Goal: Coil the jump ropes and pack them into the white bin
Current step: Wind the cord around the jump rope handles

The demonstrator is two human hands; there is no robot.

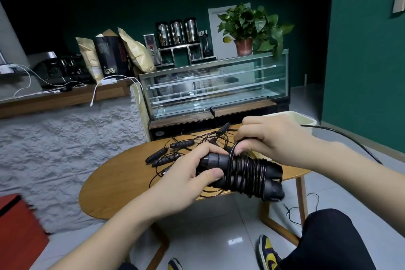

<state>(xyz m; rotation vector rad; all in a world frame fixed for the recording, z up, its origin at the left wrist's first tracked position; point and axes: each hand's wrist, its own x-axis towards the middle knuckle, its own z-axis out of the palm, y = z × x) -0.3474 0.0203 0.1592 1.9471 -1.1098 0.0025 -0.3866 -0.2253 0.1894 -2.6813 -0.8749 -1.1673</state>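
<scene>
Item: jump rope bundle (245, 173), held above the wooden table (122, 173). Our left hand (190, 173) clamps the paired handles; our right hand (269, 138) pinches the thin, springy cord. Likely light, slippery; we grip at the handles. White bin (306, 119) behind.

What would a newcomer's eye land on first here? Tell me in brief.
Front and centre, the left hand grips a pair of black handles while the right hand winds thin black cord around them. Behind lies a tangle of loose jump ropes on the oval wooden table, with the white bin at its far right edge.
</scene>
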